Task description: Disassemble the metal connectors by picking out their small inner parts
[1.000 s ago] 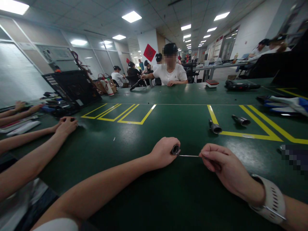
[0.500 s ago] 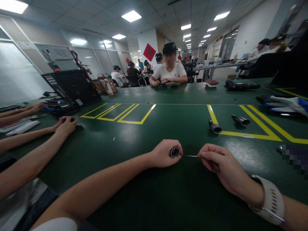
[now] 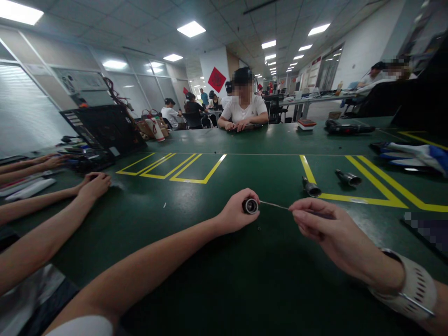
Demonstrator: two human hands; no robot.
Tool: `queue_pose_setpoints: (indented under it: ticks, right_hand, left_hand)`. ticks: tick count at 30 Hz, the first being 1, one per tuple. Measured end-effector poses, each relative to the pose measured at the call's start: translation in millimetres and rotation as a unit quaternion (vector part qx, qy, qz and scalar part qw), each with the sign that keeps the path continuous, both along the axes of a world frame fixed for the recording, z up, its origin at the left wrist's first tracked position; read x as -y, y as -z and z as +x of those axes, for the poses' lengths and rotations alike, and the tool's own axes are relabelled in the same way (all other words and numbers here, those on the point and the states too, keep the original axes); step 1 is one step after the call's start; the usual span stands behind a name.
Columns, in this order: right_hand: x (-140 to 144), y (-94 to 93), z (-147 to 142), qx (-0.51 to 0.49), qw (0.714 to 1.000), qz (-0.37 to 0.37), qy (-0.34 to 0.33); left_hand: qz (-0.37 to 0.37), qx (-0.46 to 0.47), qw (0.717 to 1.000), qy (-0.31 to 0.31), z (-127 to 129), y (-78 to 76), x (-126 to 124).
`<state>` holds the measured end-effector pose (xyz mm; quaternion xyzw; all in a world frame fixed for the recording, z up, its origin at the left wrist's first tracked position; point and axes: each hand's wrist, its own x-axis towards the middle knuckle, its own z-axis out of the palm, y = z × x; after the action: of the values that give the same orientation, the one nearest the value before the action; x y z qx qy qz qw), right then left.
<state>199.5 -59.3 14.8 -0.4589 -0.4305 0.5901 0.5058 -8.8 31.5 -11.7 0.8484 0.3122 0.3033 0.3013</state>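
Observation:
My left hand is closed around a round metal cup-shaped part, its open hollow end facing me. In my right hand, thumb and fingers pinch a thin, straight metal rod, whose far tip reaches the side of the cup-shaped part. Whether that tip enters it I cannot tell. A tiny dark ring-like piece lies on the green table just below my left hand. Two similar metal cup-shaped parts with narrow stems, one nearer and one farther right, lie beyond my right hand.
Yellow tape lines mark the green table. A co-worker's hands rest at the left; another person sits opposite. Blue-and-white gloves, a dark power tool and a red-and-white box lie toward the right.
Both hands have risen off the table a little, and the rod now slants up toward the cup-shaped part. The tiny ring-like piece now shows below my left hand.

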Motion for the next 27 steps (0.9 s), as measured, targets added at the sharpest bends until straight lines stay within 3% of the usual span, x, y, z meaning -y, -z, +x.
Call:
queue_pose_setpoints:
  ticks: [6, 9, 13, 17, 27]
  right_hand:
    - [-6.9, -18.8, 4.4, 0.033, 0.994, 0.078, -0.062]
    - [-11.2, -21.3, 0.7, 0.083, 0.982, 0.169, -0.018]
    - [-14.5, -16.3, -8.3, 0.222, 0.937, 0.263, 0.052]
    - [-14.7, -7.0, -13.1, 0.3, 0.906, 0.294, 0.049]
    - [-8.0, -0.8, -16.8, 0.337, 0.878, 0.339, -0.024]
  left_hand:
    - [-0.02, -0.003, 0.999, 0.037, 14.3, 2.9, -23.3]
    - [-0.002, 0.003, 1.0, 0.019, 22.2, 7.8, -26.6]
    - [0.008, -0.006, 1.0, 0.004, 25.0, 14.5, -24.1]
    - [0.021, -0.024, 0.999, 0.012, 21.8, 16.2, -21.3]
    - [0.129, -0.102, 0.985, 0.048, 20.7, 13.3, -15.3]
